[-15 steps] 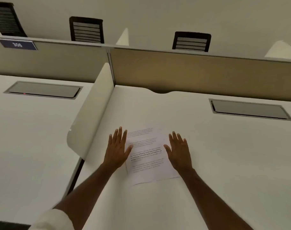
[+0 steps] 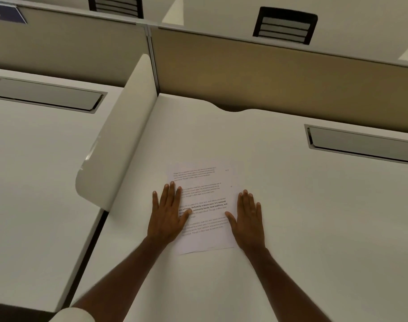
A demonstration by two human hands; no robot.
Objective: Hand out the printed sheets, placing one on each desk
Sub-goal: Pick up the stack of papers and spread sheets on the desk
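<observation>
Since the earlier frame the view has dipped and drawn closer: the chair backs and the blue sign now sit cut off at the top edge, and the printed sheet (image 2: 204, 205) fills more of the lower middle of the frame. The sheet itself lies where it did, flat on the white surface (image 2: 303, 217), its text facing up and its long edges tilted slightly clockwise. Both hands remain on it, in nearly the same spots as before.

The left hand (image 2: 168, 214) lies palm down over the sheet's left edge, fingers straight and close together pointing toward the top of the frame, thumb spread to the right across the bold printed lines. The right hand (image 2: 248, 220) lies palm down at the sheet's right edge, fingers straight, thumb angled left onto the paper. Neither hand grips anything; both are released and flat, pressing the sheet down. The bare forearms run from the bottom of the frame up to the hands, and a white sleeve (image 2: 73, 316) shows at the lower left.

A curved white divider (image 2: 119, 145) stands left of the sheet, separating this surface from the neighbouring one at the left. A grey recessed panel (image 2: 361, 145) sits at the right, another panel (image 2: 45, 94) at the upper left. A tan partition (image 2: 268, 75) runs behind, with a black chair back (image 2: 284, 25) above it.
</observation>
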